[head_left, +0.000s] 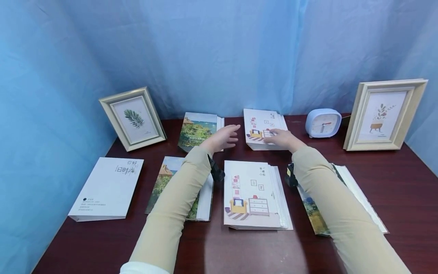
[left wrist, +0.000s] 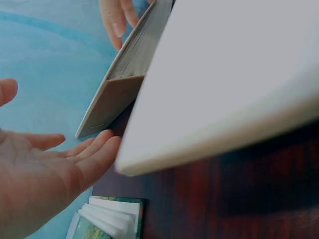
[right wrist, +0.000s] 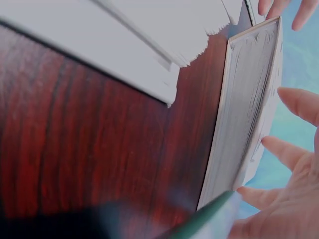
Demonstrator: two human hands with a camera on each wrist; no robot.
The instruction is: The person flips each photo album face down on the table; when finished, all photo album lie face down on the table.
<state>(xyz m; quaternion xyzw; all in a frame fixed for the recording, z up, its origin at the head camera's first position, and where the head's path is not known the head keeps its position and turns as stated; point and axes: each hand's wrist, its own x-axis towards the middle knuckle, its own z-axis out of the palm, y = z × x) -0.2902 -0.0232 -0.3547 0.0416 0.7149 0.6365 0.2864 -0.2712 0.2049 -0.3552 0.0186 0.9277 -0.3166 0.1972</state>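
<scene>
Beige sleeves (head_left: 171,205) are lying nearest the camera, angling over the bench (head_left: 239,255) towards the far album (head_left: 261,122), a white one with an armchair print. In front of the far album, a matching near album (head_left: 244,180) is lying between the sleeves. The right hand (head_left: 283,139) is resting over the far album's right side, fingers loosely extended, seeming to touch the cover without visibly gripping. The left hand (head_left: 221,138) is hovering just left of the far album, fingers parted, holding nothing. Right of the far album, a pale blue clock (head_left: 323,123) is standing. The step in hand is probably centring on the far album; whether it is being set down or taken up is not showing. Lifting it would be calling for both hands closing on opposite edges; leaving it, for drawing clear.
</scene>
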